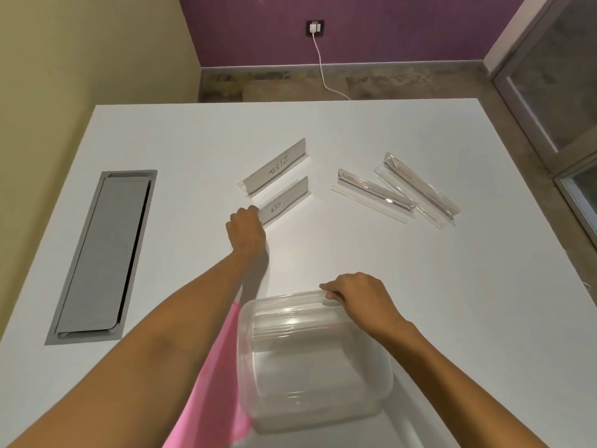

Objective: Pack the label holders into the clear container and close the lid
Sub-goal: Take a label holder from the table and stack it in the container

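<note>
Left hand (246, 228) fingers hidden at label holder (284, 202), grip unclear; right hand (358, 294) gripping container (310, 350) rim.

We see a white table (355, 253) carrying four label holders: one marked ZEBRA (274, 168), another just beside it (286, 198), two clear ones (371, 195) (420, 189) overlapping to the right, and a clear container (310, 360) near us
</note>
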Motion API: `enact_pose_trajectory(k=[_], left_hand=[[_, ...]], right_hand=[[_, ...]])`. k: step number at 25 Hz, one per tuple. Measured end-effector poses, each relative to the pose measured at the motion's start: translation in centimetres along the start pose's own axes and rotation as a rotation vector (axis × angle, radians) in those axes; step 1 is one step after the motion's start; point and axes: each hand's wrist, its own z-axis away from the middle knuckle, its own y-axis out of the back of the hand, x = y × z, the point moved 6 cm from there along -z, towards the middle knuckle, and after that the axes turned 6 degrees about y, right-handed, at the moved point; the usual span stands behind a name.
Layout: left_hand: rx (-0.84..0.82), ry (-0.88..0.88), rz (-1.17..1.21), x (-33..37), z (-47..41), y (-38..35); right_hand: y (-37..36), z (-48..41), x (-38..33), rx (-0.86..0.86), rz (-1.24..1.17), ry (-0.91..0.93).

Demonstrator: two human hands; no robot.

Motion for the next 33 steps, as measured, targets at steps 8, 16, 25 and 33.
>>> enact_pose_trajectory(k=[8, 16, 25, 33], left_hand=[[0.050, 0.070, 0.310, -0.1, 1.5, 2.8], [-0.459, 0.259, 1.210, 2.3, 11.3, 4.8], [-0.614, 0.093, 1.277, 1.3, 20.1, 5.2], [-0.134, 0.195, 0.990, -6.9, 18.6, 5.6]], right_hand=[[1.3, 0.6, -0.4, 0.046, -0.178, -0.023], [4.3, 2.2, 0.1, 0.387, -1.033, -0.320], [3.9, 4.8, -1.9, 0.206, -1.431, -0.172], [2.3, 8.7, -2.7, 0.035, -0.969, -0.134]])
